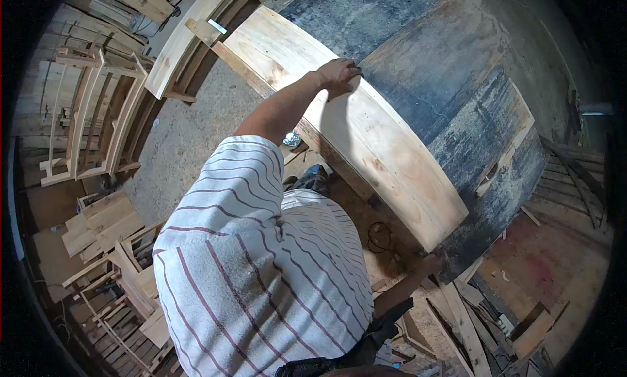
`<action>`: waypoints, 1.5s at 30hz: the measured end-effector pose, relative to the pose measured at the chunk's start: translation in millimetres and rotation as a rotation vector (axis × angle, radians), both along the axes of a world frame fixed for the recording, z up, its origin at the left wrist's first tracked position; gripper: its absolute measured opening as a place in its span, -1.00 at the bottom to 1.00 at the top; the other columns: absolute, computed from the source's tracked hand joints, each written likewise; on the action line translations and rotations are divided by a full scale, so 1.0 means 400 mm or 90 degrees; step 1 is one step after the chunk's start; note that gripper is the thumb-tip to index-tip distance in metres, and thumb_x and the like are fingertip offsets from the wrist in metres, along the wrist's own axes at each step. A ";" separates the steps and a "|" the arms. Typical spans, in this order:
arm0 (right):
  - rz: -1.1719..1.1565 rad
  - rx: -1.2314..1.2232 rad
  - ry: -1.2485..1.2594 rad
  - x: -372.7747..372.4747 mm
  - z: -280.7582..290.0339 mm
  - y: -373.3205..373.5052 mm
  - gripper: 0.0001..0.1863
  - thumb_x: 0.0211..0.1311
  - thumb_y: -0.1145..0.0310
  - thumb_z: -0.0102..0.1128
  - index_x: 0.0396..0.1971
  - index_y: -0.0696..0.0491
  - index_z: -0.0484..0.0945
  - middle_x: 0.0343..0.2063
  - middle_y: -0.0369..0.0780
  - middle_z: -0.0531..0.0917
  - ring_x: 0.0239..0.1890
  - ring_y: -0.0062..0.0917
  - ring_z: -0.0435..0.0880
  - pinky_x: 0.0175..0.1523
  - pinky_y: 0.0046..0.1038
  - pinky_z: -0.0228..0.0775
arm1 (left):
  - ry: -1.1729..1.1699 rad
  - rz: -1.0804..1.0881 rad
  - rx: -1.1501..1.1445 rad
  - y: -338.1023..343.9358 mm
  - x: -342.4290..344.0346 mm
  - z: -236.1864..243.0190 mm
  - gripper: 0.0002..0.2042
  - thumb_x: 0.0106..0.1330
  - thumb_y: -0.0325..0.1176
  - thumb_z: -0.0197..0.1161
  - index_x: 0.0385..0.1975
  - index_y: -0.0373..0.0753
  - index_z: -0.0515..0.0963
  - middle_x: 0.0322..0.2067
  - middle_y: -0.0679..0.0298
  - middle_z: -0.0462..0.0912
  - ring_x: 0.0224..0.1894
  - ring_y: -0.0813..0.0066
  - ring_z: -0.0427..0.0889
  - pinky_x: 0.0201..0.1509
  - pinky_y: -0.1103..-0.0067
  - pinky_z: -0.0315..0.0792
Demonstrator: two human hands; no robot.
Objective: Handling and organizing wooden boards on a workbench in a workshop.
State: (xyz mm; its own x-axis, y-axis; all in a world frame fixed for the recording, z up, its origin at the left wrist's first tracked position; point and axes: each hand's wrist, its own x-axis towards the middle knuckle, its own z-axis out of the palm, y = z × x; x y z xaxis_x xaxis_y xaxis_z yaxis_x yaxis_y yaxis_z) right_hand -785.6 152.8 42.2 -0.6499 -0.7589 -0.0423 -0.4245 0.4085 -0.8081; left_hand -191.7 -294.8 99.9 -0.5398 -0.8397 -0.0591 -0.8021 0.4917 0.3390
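Note:
A long pale wooden board (385,158) with knots lies diagonally along the near edge of a large worktable topped with dark, scuffed panels (431,63). My left hand (338,78) is closed over the board's far long edge, toward its upper part, casting a shadow on the wood. My right hand (428,265) is low at the board's lower right end, dim and blurred, so its fingers are not clear. Below the board, a dark coiled cord (379,236) lies on the floor beside my body.
Curved wooden frames (98,116) stand at the left, another curved piece (166,63) above them. Stacked planks and frames (104,230) fill the lower left. Loose timber offcuts (460,325) lie at the lower right. Bare concrete floor (173,148) shows between frames and table.

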 end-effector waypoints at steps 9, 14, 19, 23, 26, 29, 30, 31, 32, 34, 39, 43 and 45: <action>0.103 -0.059 -0.137 0.006 -0.073 -0.004 -0.13 0.28 -0.42 0.09 0.06 0.21 0.44 -0.20 -0.21 0.49 -0.24 -0.49 0.39 -0.10 -0.43 0.27 | 0.007 -0.009 0.003 -0.039 0.049 -0.034 -0.33 0.12 -0.06 0.37 0.25 -0.19 0.47 0.15 -0.03 0.51 0.21 -0.01 0.46 0.32 0.26 0.36; -0.028 -0.048 0.016 0.027 -0.083 -0.008 -0.12 0.35 -0.40 -0.01 0.15 0.23 0.46 -0.18 -0.13 0.60 -0.17 -0.42 0.54 0.00 -0.36 0.39 | -0.022 -0.031 -0.015 -0.052 0.056 -0.048 -0.27 0.11 0.01 0.40 0.28 -0.23 0.45 0.17 -0.04 0.49 0.25 -0.04 0.43 0.36 0.26 0.32; -0.075 -0.213 -0.205 0.055 -0.050 0.007 -0.41 0.46 0.00 0.02 0.19 0.24 0.44 0.03 -0.03 0.62 0.07 -0.25 0.59 0.23 -0.28 0.41 | 0.008 0.002 -0.041 0.065 0.037 0.001 -0.03 0.10 0.27 0.39 0.36 -0.36 0.25 0.36 -0.16 0.24 0.38 -0.16 0.28 0.41 0.07 0.22; 0.126 -0.188 0.534 0.138 -0.029 0.004 -0.41 0.17 0.57 0.22 0.27 0.18 0.44 0.17 -0.03 0.57 0.16 -0.17 0.55 0.32 -0.22 0.34 | -0.075 -0.153 0.012 0.314 -0.042 0.023 0.35 -0.08 0.54 0.28 0.54 -0.32 -0.18 0.53 -0.26 -0.36 0.57 -0.28 -0.37 0.43 -0.35 -0.32; -0.159 -0.177 -0.096 0.200 -0.007 -0.033 -0.61 0.37 0.54 0.09 0.17 0.18 0.49 0.03 -0.12 0.64 0.11 -0.34 0.57 0.28 -0.39 0.34 | -0.116 -0.232 -0.018 0.466 -0.104 0.022 0.36 -0.08 0.57 0.24 0.53 -0.37 -0.18 0.52 -0.31 -0.28 0.57 -0.30 -0.34 0.43 -0.34 -0.40; -0.212 -0.071 -0.015 0.257 0.060 -0.068 -0.57 0.30 0.55 0.14 0.18 0.18 0.46 0.12 -0.10 0.57 0.18 -0.30 0.54 0.31 -0.33 0.32 | -0.023 -0.215 -0.118 0.529 -0.130 -0.003 0.34 -0.04 0.56 0.22 0.49 -0.48 -0.10 0.51 -0.31 -0.22 0.57 -0.27 -0.29 0.44 -0.32 -0.33; -0.208 -0.012 0.112 0.295 0.085 -0.069 -0.57 0.31 0.51 0.14 0.19 0.17 0.45 0.17 -0.08 0.54 0.22 -0.25 0.50 0.34 -0.25 0.29 | -0.060 -0.196 -0.132 0.544 -0.131 -0.012 0.33 -0.03 0.56 0.21 0.50 -0.48 -0.10 0.51 -0.30 -0.20 0.58 -0.24 -0.26 0.45 -0.31 -0.31; -0.200 0.051 0.236 0.337 0.108 -0.082 -0.56 0.32 0.46 0.14 0.19 0.17 0.45 0.22 -0.06 0.50 0.26 -0.21 0.46 0.36 -0.18 0.26 | -0.088 -0.176 -0.143 0.543 -0.133 -0.023 0.32 -0.02 0.56 0.20 0.50 -0.47 -0.10 0.52 -0.28 -0.19 0.58 -0.21 -0.23 0.45 -0.30 -0.28; -0.158 -0.027 0.330 0.388 0.126 -0.103 -0.55 0.30 0.43 0.16 0.19 0.16 0.45 0.23 -0.03 0.47 0.28 -0.14 0.41 0.39 -0.09 0.20 | -0.085 -0.183 -0.192 0.542 -0.131 -0.031 0.29 0.02 0.55 0.18 0.49 -0.47 -0.09 0.51 -0.25 -0.14 0.58 -0.18 -0.17 0.49 -0.23 -0.22; -0.025 -0.094 0.355 0.494 0.147 -0.150 -0.52 0.29 0.37 0.20 0.19 0.16 0.45 0.25 0.02 0.44 0.33 -0.04 0.33 0.43 0.02 0.09 | -0.070 -0.201 -0.229 0.533 -0.127 -0.043 0.28 0.04 0.55 0.17 0.49 -0.48 -0.08 0.51 -0.27 -0.11 0.57 -0.21 -0.14 0.51 -0.18 -0.19; 0.206 -0.079 0.382 0.685 0.134 -0.266 -0.49 0.32 0.14 0.20 0.12 0.19 0.45 0.25 0.05 0.41 0.35 -0.04 0.30 0.45 0.04 0.04 | -0.039 -0.266 -0.282 0.513 -0.120 -0.051 0.20 0.15 0.52 0.10 0.48 -0.48 -0.06 0.48 -0.33 -0.07 0.55 -0.26 -0.09 0.57 0.05 -0.12; 0.206 -0.067 0.380 0.700 0.119 -0.303 -0.49 0.34 0.04 0.15 0.04 0.19 0.48 0.25 0.05 0.41 0.35 -0.07 0.30 0.43 0.06 0.05 | -0.056 -0.292 -0.303 0.501 -0.115 -0.058 0.24 0.13 0.55 0.07 0.46 -0.55 -0.05 0.46 -0.37 -0.04 0.53 -0.33 -0.05 0.56 0.04 -0.11; 0.182 -0.092 0.400 0.698 0.113 -0.308 -0.49 0.35 0.04 0.14 0.05 0.18 0.49 0.24 0.04 0.42 0.35 -0.08 0.31 0.43 0.06 0.06 | -0.077 -0.293 -0.289 0.496 -0.113 -0.062 0.24 0.13 0.55 0.06 0.46 -0.55 -0.06 0.47 -0.37 -0.06 0.53 -0.32 -0.07 0.57 0.05 -0.13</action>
State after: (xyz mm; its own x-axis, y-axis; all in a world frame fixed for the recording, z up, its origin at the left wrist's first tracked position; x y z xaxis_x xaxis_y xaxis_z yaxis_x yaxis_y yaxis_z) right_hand -506.2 29.4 87.4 -0.2918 -0.8735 0.3897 -0.9034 0.1179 -0.4123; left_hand -237.0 -96.5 75.0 -0.8619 -0.4798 0.1640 -0.4945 0.8669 -0.0625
